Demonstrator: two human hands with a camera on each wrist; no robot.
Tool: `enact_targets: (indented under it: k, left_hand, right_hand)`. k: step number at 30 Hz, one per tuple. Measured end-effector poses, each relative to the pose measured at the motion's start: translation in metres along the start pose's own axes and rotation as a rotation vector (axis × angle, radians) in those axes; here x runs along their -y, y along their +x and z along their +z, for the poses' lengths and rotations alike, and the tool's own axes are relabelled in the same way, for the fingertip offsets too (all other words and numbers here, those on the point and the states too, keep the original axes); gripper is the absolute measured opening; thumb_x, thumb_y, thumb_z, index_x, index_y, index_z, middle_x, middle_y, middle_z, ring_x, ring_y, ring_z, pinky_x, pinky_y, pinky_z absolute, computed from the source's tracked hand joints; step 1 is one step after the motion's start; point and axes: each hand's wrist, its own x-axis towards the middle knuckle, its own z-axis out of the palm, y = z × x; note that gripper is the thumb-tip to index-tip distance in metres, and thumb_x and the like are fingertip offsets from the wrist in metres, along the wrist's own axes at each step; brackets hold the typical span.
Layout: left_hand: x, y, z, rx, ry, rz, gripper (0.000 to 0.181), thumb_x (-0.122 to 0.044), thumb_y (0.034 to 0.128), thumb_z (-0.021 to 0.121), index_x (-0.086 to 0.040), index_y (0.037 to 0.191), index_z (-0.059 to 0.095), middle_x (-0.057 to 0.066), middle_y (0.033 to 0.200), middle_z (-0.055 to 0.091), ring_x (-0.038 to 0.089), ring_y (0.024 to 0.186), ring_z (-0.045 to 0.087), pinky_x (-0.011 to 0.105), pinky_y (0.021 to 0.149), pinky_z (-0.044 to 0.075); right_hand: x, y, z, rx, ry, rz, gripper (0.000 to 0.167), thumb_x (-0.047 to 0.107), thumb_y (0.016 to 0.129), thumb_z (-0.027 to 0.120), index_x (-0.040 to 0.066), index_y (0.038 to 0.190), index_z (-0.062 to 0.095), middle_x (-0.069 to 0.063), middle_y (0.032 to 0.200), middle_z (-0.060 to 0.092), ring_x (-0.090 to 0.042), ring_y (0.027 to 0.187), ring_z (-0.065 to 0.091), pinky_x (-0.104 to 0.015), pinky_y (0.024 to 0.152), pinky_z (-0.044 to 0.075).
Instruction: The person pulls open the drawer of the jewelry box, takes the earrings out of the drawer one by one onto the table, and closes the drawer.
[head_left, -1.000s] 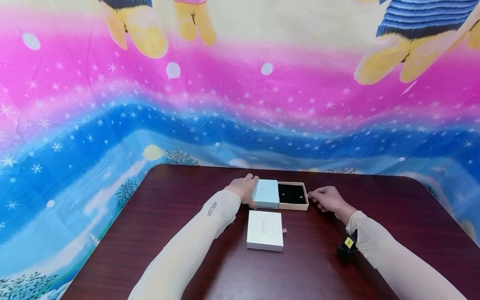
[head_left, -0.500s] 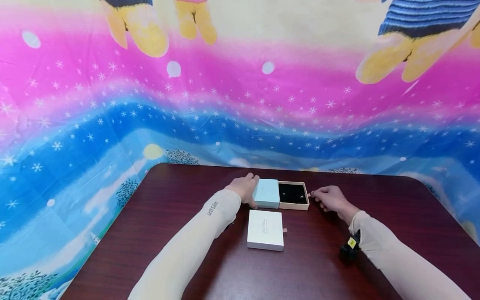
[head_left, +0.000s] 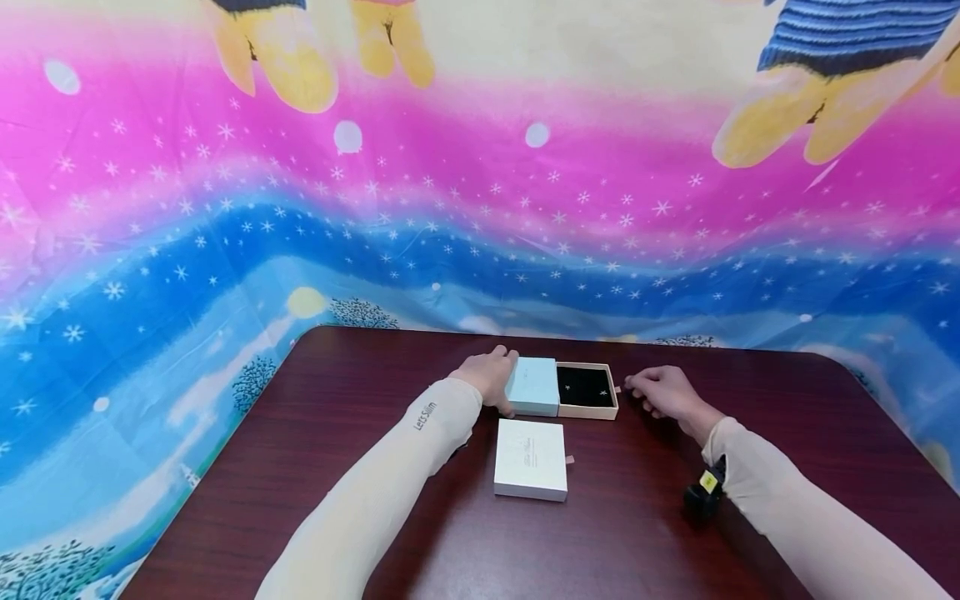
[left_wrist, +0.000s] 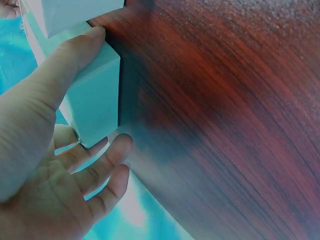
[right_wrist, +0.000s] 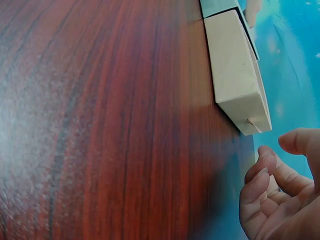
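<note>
A light blue drawer box (head_left: 534, 386) lies near the back of the table, its cream inner tray (head_left: 587, 413) slid out to the right. On the tray's black lining (head_left: 585, 387) sit two small star-shaped pieces, likely earrings. My left hand (head_left: 489, 377) grips the blue sleeve at its left end; in the left wrist view the thumb lies along one side and the fingers along the opposite one. Just right of the tray's small pull tab (right_wrist: 254, 125), my right hand (right_wrist: 285, 195) is apart from it, fingers loosely curled, thumb and forefinger separated, holding nothing.
A closed white box (head_left: 530, 460) with a pink tab on its right side lies in front of the blue one. The dark red wooden table (head_left: 360, 367) ends at a printed cloth backdrop (head_left: 480, 208). A small black camera (head_left: 703, 496) hangs at the right wrist.
My right hand has let go of the pull tab and moved slightly right, away from it. The left hand, the blue box and its slid-out tray stay as they were.
</note>
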Motion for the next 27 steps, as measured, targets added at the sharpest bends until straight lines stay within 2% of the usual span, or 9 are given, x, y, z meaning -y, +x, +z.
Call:
enact_targets:
  k: [10,27]
  left_hand:
    - [0.000,0.000,0.000,-0.004,0.008,0.004,0.101,-0.047,0.0798,0.084,-0.013,0.158,0.029,0.009,0.158,0.038,0.024,0.121,0.061,0.036,0.100,0.052]
    - [0.000,-0.002,-0.001,0.007,-0.008,0.008,0.101,-0.046,0.0820,0.083,-0.013,0.159,0.026,0.009,0.161,0.033,0.024,0.122,0.061,0.036,0.099,0.052]
  right_hand:
    - [0.008,-0.001,-0.003,-0.004,-0.011,-0.020,0.037,0.023,0.104,0.053,-0.007,0.122,0.064,0.002,0.084,0.060,-0.008,0.064,0.053,-0.027,0.058,0.049]
    - [0.020,-0.002,-0.003,-0.020,-0.028,-0.074,0.037,0.022,0.102,0.055,-0.008,0.120,0.066,0.000,0.084,0.063,-0.006,0.061,0.054,-0.026,0.056,0.049]
